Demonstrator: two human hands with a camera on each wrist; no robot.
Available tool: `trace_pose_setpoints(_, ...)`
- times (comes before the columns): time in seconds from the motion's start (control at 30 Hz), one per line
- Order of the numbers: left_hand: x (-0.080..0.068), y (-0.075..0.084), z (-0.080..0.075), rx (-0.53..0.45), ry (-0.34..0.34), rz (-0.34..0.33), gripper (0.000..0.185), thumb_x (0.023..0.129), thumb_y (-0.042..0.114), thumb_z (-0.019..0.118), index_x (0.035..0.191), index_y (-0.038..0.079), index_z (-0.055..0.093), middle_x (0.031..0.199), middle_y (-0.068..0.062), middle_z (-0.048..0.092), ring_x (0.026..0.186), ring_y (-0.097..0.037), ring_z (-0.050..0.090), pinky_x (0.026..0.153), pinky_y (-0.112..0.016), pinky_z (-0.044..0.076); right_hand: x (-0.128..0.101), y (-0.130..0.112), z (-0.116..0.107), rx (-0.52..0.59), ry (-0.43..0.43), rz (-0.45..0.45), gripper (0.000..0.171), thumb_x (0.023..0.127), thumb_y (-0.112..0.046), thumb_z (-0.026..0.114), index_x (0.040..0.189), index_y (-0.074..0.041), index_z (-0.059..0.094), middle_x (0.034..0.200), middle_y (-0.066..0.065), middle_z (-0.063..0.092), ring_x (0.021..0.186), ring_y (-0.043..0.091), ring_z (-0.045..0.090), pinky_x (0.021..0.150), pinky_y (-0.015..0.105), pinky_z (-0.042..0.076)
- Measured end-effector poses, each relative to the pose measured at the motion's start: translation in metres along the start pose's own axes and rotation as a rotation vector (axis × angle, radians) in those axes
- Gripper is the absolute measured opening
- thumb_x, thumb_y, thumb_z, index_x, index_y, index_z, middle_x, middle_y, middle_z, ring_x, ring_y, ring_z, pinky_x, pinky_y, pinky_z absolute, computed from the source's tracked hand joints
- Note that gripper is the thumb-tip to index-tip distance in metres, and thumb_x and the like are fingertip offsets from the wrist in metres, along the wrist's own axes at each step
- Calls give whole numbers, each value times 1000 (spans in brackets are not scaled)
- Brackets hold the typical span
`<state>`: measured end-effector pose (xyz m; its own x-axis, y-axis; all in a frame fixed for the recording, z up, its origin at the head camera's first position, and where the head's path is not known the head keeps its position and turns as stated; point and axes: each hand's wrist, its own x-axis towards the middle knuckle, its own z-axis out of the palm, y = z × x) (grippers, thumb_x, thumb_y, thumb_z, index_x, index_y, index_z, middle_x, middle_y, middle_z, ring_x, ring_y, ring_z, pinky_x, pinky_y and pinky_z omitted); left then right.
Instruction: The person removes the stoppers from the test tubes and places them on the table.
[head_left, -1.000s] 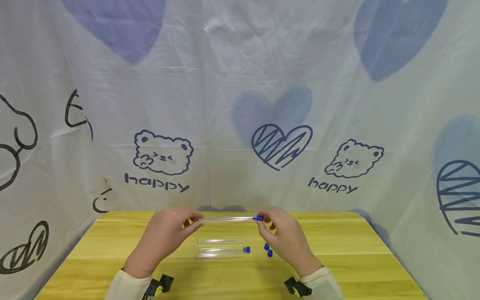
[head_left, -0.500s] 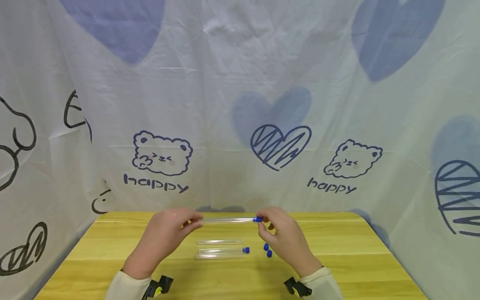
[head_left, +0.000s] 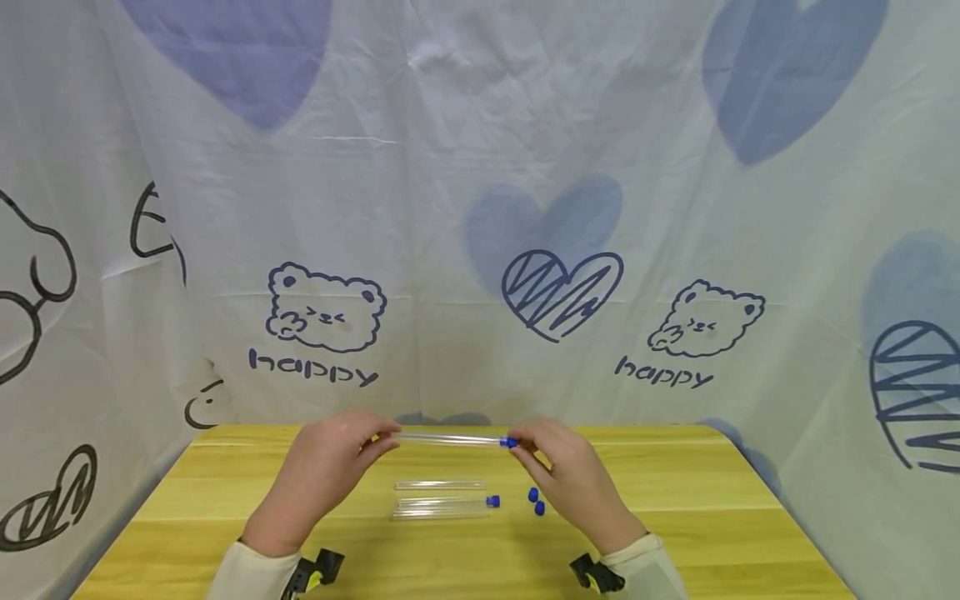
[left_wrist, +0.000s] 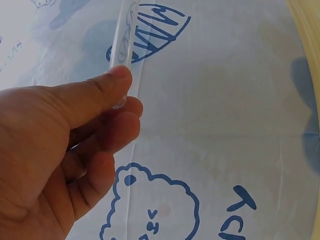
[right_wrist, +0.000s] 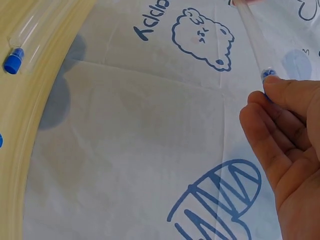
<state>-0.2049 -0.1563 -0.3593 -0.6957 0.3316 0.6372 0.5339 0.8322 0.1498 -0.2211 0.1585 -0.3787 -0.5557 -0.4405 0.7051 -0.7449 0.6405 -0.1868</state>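
Fingers (head_left: 525,439), capped tube (head_left: 450,439) slightly lower, leftward

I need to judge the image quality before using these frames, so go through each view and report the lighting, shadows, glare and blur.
Head view: even soft light, sharp overall, faint shadows behind the hands; the clear tube shows thin highlights. Left wrist view: the left hand fills the frame and looks slightly soft; tube nearly vanishes against the cloth. Right wrist view: table edge curves with lens distortion; right hand blurred.

- The word "happy" stands printed under the left bear drawing (head_left: 326,305) on the backdrop cloth (head_left: 480,167).
- "happy" appears again under the right bear drawing (head_left: 707,317).
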Motion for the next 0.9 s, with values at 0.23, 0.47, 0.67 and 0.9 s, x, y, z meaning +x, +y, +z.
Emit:
trace_pose_setpoints(0.23, 0, 1, 0, -9, -10, -15, 11, 88, 20, 84, 98, 20, 80, 93, 10, 76, 76, -4, 69, 64, -22, 55, -1, 0, -1, 12, -8, -30, 20, 89, -8, 82, 107, -12, 73, 100, -6, 70, 88, 5, 64, 77, 23, 58)
trace_pose_setpoints(0.47, 1, 3, 0, -16, -43, -47, 10, 88, 23, 84, 97, 21, 80, 92, 11, 75, 74, -2, 65, 63, -21, 53, -2, 0, -1, 13, 7, -4, 21, 90, -8, 81, 109, -11, 73, 101, -5, 70, 89, 6, 65, 78, 21, 58)
trace_pose_setpoints(0.67, 1, 3, -1, -42, -65, -66, 9, 89, 26, 83, 96, 21, 80, 89, 14, 73, 70, 1, 60, 60, -20, 50, -2, 1, -1, 0, 29, -3, 20, 89, -8, 82, 107, -12, 74, 100, -5, 71, 88, 5, 64, 77, 20, 58)
trace_pose_setpoints(0.9, 0, 2, -1, -57, -57, -58, 9, 88, 25, 84, 96, 22, 80, 88, 15, 72, 69, 3, 58, 60, -20, 50, 0, 0, -1, -21, 41, 24, 19, 89, -6, 82, 104, -13, 74, 99, -4, 71, 87, 6, 65, 73, 22, 58)
